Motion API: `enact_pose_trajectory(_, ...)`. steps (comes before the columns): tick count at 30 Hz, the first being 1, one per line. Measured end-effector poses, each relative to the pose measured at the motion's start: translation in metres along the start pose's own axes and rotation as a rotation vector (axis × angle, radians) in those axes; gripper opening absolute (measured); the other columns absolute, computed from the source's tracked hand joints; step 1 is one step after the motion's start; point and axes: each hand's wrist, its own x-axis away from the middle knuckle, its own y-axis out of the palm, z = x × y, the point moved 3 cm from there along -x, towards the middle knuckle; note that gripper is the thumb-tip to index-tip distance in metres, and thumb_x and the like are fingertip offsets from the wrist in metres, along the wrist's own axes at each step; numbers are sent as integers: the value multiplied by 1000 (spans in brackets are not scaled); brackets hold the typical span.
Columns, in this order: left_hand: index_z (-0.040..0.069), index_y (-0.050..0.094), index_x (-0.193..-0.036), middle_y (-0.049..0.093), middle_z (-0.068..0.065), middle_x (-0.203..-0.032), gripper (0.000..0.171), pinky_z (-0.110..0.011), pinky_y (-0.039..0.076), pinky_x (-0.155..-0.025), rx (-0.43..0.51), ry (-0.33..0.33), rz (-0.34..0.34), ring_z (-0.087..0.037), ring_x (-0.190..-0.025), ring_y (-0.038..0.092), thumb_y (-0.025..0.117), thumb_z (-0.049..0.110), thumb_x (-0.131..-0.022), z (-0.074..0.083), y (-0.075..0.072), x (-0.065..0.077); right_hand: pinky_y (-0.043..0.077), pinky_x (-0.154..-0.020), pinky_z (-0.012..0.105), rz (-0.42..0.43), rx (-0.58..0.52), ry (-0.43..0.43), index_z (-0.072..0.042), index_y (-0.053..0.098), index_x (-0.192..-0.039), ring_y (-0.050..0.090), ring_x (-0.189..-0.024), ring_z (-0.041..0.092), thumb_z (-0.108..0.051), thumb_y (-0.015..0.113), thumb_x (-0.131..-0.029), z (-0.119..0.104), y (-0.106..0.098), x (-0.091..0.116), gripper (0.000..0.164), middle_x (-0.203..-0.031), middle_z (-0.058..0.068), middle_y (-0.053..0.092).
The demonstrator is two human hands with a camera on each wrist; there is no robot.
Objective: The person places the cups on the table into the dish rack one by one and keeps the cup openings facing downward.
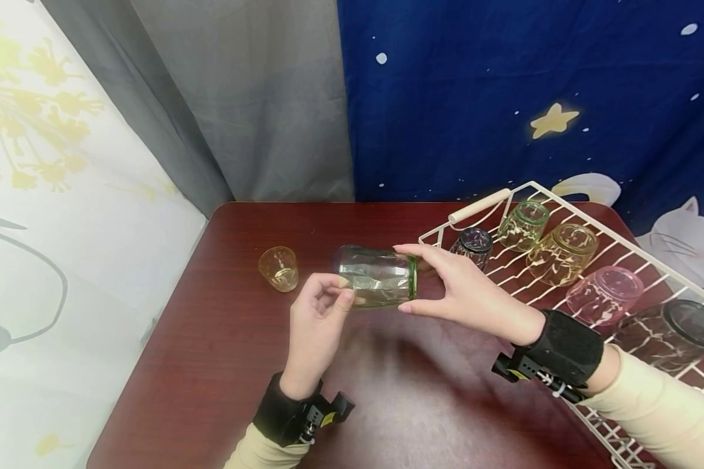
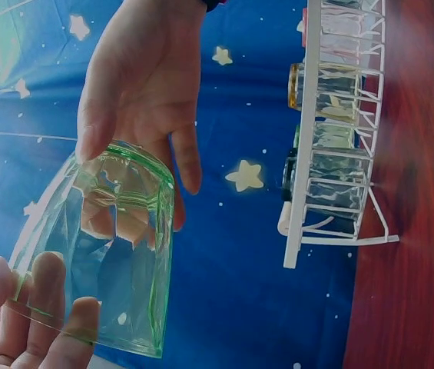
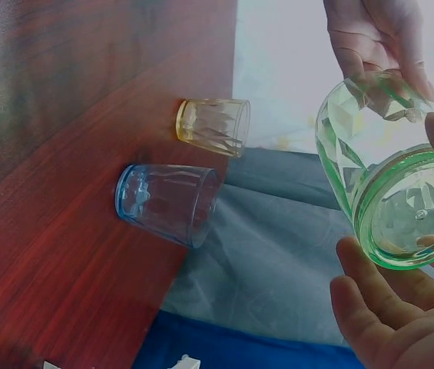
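Note:
A clear green drinking glass (image 1: 378, 277) lies sideways in the air above the table, between both hands. My left hand (image 1: 319, 319) pinches its open rim between thumb and fingers, some fingers showing through the glass in the left wrist view. At the thick base, my right hand (image 1: 463, 286) holds it with the thumb on one side and fingers on the other. The base ring faces the right wrist camera. Behind it, a blue glass (image 3: 167, 204) stands upright on the table, mostly hidden in the head view. Left of that is an upright yellow glass (image 1: 279, 268).
A white wire rack (image 1: 475, 207) with a handle stands on the right of the red-brown table (image 1: 211, 365). Upside down in it are a dark glass (image 1: 474, 249), a green one (image 1: 523, 226), a yellow one (image 1: 563, 254), a pink one (image 1: 604, 295) and a large grey one (image 1: 671, 335). Curtains hang behind.

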Motion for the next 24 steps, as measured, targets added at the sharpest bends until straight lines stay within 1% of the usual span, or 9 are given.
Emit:
enact_pose_trajectory(4,-8,53,-104,58,-5,-87,18,-31,60,-79,15,-4,-1,-7,-79,69,62,-4,-89,0,1,0,53,-88,40,26,1,-4,-15,48,-138,67,-103,13,-31,83,-76,-1,-2,0,73,-120,1,66)
enact_pose_trajectory(6,-9,53,-104,58,-7,-88,18,-29,60,-79,16,1,-1,-6,-80,68,62,-4,-89,0,1,-1,54,-87,39,38,-13,-2,-15,49,-138,67,-101,13,-30,83,-76,-1,-3,0,72,-119,1,67)
enact_pose_trajectory(8,-10,53,-103,59,-11,-88,19,-29,60,-79,6,10,-3,-6,-80,68,63,-5,-88,0,0,-1,56,-87,38,45,-50,-1,-15,49,-137,68,-101,14,-28,83,-76,-2,-4,-1,71,-118,3,67)
enact_pose_trajectory(11,-9,54,-102,61,-15,-89,18,-26,59,-81,-38,24,-6,-5,-80,68,64,-4,-88,0,-1,-2,57,-88,37,50,-120,5,-13,49,-135,70,-102,17,-23,83,-76,-3,-5,-1,68,-119,6,66)
enact_pose_trajectory(14,-5,57,-101,63,-10,-88,18,-24,58,-84,-113,28,-6,-10,-82,68,67,-1,-87,0,-4,-3,57,-89,35,64,-149,7,-13,49,-133,70,-104,19,-21,83,-76,-4,-8,-1,67,-120,8,66)
enact_pose_trajectory(16,-2,59,-100,65,-6,-88,18,-25,58,-84,-170,30,-11,-14,-84,69,69,1,-86,0,-5,-4,57,-87,31,74,-140,10,-13,48,-134,70,-104,19,-21,83,-76,-5,-10,0,67,-118,7,66)
enact_pose_trajectory(19,1,61,-101,68,-6,-90,19,-26,57,-87,-236,42,-28,-17,-87,68,71,5,-85,-1,-7,-6,56,-84,26,89,-110,18,-15,48,-135,70,-104,15,-22,83,-76,-6,-13,0,69,-116,4,67)
enact_pose_trajectory(21,2,63,-102,69,-9,-92,19,-27,56,-89,-265,54,-48,-16,-88,68,71,6,-86,-1,-8,-7,55,-84,25,105,-84,22,-15,48,-135,69,-104,13,-23,83,-76,-7,-15,0,69,-118,2,66)
enact_pose_trajectory(24,3,64,-103,69,-12,-93,18,-30,55,-93,-299,69,-82,-16,-89,68,71,8,-87,-1,-9,-9,55,-87,29,135,-41,10,-16,50,-135,68,-104,11,-25,84,-75,-8,-18,-1,70,-119,0,65)
